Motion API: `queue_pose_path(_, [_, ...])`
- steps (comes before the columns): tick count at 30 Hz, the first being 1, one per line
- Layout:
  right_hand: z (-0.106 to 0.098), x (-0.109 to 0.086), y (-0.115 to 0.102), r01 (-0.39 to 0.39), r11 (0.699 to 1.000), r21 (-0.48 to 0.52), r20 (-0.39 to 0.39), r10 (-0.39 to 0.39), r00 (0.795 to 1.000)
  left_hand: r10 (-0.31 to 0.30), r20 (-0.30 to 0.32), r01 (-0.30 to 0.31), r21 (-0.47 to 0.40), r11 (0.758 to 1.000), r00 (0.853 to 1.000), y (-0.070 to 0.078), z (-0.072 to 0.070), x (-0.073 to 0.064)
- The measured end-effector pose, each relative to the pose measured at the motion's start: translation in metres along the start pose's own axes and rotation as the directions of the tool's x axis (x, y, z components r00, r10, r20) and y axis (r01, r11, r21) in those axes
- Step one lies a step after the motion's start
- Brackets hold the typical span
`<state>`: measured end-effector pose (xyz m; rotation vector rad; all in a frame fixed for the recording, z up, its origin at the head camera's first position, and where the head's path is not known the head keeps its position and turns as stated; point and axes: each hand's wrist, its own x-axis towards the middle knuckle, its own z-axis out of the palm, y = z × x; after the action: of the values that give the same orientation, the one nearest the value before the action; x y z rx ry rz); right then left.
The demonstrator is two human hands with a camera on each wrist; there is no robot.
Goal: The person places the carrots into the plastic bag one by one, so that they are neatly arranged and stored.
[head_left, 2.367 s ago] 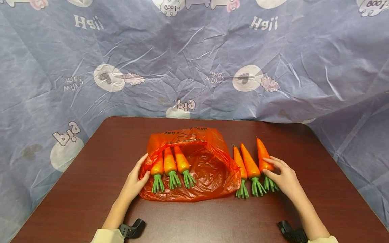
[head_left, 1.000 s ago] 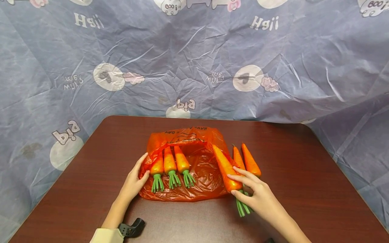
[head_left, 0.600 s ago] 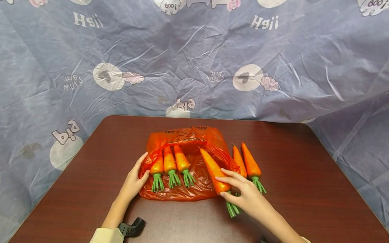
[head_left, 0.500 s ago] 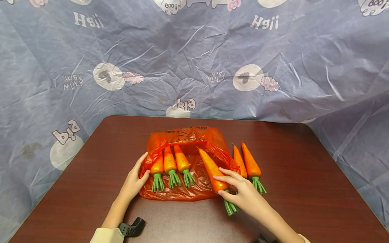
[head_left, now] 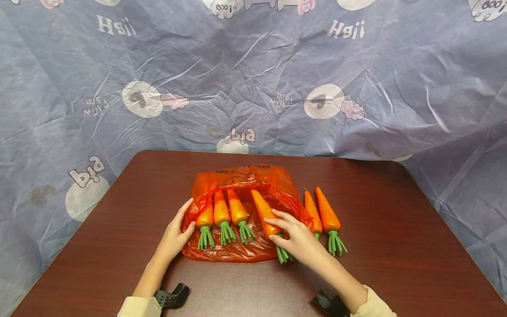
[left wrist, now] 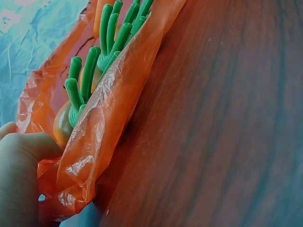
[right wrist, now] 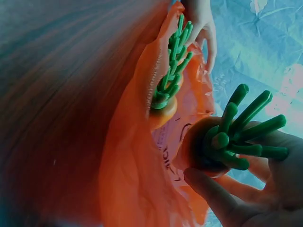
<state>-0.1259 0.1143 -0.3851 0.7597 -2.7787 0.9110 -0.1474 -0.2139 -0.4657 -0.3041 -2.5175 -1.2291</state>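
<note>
An orange plastic bag (head_left: 279, 174) lies on the table, mouth facing me. Three carrots with green stalks, one of them the middle carrot (head_left: 221, 210), lie side by side in its left half. My left hand (head_left: 174, 233) holds the bag's left edge between thumb and fingers; the left wrist view shows the thumb (left wrist: 45, 144) against the crumpled plastic. My right hand (head_left: 297, 237) grips another carrot (head_left: 262, 209) near its stalk end, tip pointing into the bag's mouth. In the right wrist view its green stalks (right wrist: 246, 125) stick out toward the camera.
Right of the bag lie two more carrots, a nearer carrot (head_left: 312, 209) against the bag's edge and an outer carrot (head_left: 328, 213) beside it. All rests on a dark brown table (head_left: 376, 193). A printed blue-grey cloth (head_left: 253, 79) hangs behind it.
My right hand has taken the outermost carrot from the right-hand group and carried it left over the bag's right edge into its mouth. The left hand stays at the bag's left edge.
</note>
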Motion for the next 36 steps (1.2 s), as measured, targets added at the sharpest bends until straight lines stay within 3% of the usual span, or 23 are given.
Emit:
queue_pose_path(17, [0.033, 0.048, 0.007, -0.091, 0.996, 0.012, 0.105, 0.090, 0.990, -0.002, -0.002, 0.002, -0.006, 1.000, 1.000, -0.001, 0.000, 0.001])
queue_pose_path(24, [0.044, 0.064, 0.007, -0.083, 0.996, -0.038, 0.135, 0.088, 0.987, -0.002, -0.003, 0.002, 0.023, 1.000, 1.000, -0.001, 0.000, 0.001])
queue_pose_path(36, [0.056, 0.077, 0.006, -0.111, 0.990, -0.085, 0.178, 0.125, 0.976, -0.004, 0.001, 0.004, 0.003, 1.000, 1.000, -0.003, 0.001, 0.000])
